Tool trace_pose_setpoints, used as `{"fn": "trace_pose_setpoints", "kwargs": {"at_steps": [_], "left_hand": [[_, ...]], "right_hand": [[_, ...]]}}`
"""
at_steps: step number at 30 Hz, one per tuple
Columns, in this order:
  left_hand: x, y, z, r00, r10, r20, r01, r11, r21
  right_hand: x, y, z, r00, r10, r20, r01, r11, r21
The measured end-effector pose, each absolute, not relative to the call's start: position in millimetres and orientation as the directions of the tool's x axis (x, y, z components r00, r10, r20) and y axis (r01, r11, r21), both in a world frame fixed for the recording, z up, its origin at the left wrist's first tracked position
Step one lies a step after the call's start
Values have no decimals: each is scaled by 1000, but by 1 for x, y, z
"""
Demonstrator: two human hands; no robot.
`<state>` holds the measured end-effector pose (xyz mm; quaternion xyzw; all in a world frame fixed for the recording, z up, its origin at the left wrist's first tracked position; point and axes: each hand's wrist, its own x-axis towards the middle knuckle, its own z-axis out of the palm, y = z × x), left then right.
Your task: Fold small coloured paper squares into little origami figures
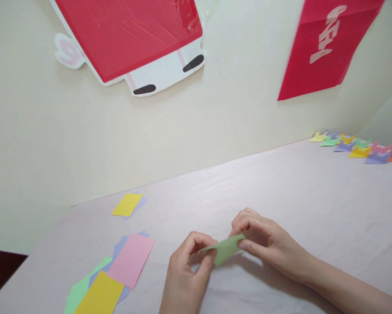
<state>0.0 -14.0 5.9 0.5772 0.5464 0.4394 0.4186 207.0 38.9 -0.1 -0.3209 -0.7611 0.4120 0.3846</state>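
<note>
A small folded green paper [226, 249] is held just above the pale table [281, 192], near its front edge. My left hand [187, 272] pinches the paper's left end with curled fingers. My right hand [267, 246] pinches its right end, thumb and fingers pressed together on it. To the left lie loose coloured sheets: a pink one [132, 259], a yellow one [100, 296], with green and lilac ones under them.
A yellow sheet on a lilac one [127, 205] lies near the table's back left edge. Several folded paper pieces in mixed colours [359, 148] sit at the far right corner. Red and white decorations [130, 39] hang on the cream wall.
</note>
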Motion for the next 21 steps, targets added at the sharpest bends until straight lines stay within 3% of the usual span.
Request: {"fn": "trace_pose_setpoints", "kwargs": {"at_steps": [2, 4, 6, 9, 16, 19, 21], "left_hand": [[-4, -14, 5, 58, 971, 231, 412, -234, 880], [-7, -14, 3, 106, 943, 316, 549, -321, 772], [-9, -14, 0, 154, 934, 323, 659, -340, 671], [-12, -16, -8, 274, 911, 307, 743, -403, 534], [-29, -30, -28, 581, 730, 359, 793, -607, -49], [-31, -37, -36, 568, 720, 398, 814, -563, -144], [-28, -42, -41, 540, 703, 463, 832, -530, -165]], "right_hand": [[208, 37, 4, -527, 682, 507, 244, 693, -678], [209, 34, 5, -589, 556, 586, 320, 827, -462], [209, 32, 5, -664, 488, 567, 378, 873, -309], [206, 29, 1, -730, 442, 522, 406, 894, -189], [207, 29, -4, -812, 417, 407, 335, 906, -260], [207, 33, -4, -790, 476, 386, 333, 863, -380], [203, 36, -3, -747, 585, 315, 380, 765, -519]]}}
